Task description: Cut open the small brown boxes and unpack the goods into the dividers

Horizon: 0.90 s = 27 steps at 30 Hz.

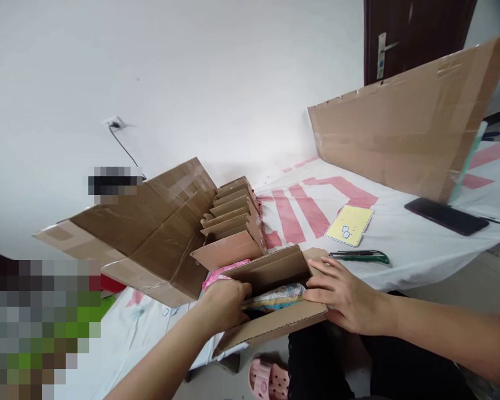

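In front of me at the table's near edge is an open small cardboard box (275, 326), its long flaps raised. Inside lies a patterned plastic packet (277, 297) with blue and yellow along its lower side. My left hand (223, 304) is closed at the box's left end; its fingertips are partly hidden inside. My right hand (344, 297) grips the right end, with fingers over the end flap and the thumb side low. A bright pink wrapper (223, 273) shows behind my left hand. Just beyond my right hand lies a green box cutter (360, 256).
Behind the box stands a row of several opened cardboard boxes (233, 216). Large cardboard sheets stand at left (162, 222) and right (400, 122). A yellow card (350, 225), a black phone (445, 215) and a pen (498, 220) lie on the white-and-pink tablecloth (283, 194). Another person sits at left.
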Motion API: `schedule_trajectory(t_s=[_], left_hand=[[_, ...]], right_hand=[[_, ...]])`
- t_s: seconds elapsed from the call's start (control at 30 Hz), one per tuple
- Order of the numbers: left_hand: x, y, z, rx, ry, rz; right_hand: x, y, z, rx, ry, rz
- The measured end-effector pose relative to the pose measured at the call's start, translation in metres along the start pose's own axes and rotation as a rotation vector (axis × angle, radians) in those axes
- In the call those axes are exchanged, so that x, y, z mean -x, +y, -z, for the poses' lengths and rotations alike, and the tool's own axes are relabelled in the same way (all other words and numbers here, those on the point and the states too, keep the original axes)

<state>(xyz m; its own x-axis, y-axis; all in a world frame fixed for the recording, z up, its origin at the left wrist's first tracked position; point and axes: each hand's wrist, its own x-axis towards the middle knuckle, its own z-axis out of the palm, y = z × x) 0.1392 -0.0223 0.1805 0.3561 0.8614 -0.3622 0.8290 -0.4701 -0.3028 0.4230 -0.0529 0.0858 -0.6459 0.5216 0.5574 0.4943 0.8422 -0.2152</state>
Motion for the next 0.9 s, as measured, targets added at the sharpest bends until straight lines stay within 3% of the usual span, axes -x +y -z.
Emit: schedule_trajectory(t_s=[0.33, 0.43, 0.67, 0.77, 0.9], left_hand=[[-0.017, 0.008, -0.012, -0.119, 0.070, -0.128], [-0.015, 0.008, -0.007, -0.129, 0.120, -0.168], [0.016, -0.013, 0.033, -0.130, 0.445, -0.067], [0.026, -0.032, 0.046, -0.023, 0.609, 0.038], [0.028, -0.049, 0.064, 0.180, 0.827, 0.146]], right_hand=[[0.002, 0.005, -0.007, -0.008, 0.035, 0.021], [0.003, 0.007, -0.011, 0.008, 0.050, 0.021], [0.005, 0.012, -0.009, 0.022, 0.054, -0.020], [-0.002, 0.014, 0.005, -0.090, 0.096, -0.043], [-0.028, 0.023, 0.037, -0.421, 0.133, -0.222]])
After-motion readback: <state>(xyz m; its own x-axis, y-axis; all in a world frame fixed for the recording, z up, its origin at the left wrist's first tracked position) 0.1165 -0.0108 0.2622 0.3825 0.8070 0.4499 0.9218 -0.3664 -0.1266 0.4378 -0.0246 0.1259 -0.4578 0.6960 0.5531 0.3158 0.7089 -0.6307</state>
